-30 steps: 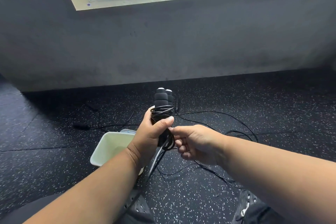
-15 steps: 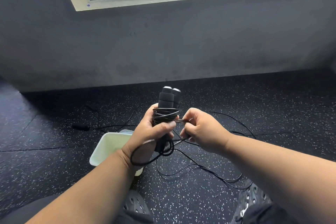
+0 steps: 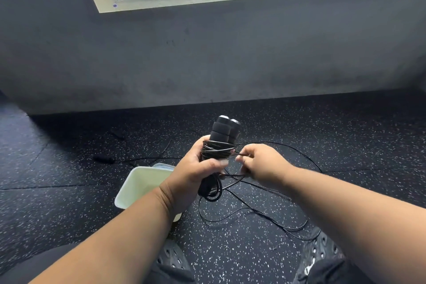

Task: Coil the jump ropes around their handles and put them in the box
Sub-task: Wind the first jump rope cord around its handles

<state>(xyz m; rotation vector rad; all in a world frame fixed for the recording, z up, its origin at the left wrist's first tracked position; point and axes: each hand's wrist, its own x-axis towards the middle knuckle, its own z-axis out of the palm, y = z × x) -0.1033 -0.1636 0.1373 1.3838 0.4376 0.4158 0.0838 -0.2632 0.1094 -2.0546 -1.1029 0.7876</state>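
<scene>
Two black handles (image 3: 223,136) stand upright in the gripping left hand (image 3: 196,170); just right of them, the right hand (image 3: 262,163) pinches the rope (image 3: 253,210).

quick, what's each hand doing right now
Left hand: closed, gripping the two jump rope handles.
Right hand: closed, pinching the black rope beside the coil.

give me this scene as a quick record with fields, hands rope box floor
left hand: grips the paired handles, upright
right hand: pinches the rope beside the coil
coil: several turns around the handles
loose rope: trails over the floor
box: pale, open, on the floor below the left arm
second rope: lies uncoiled on the floor farther back
</scene>
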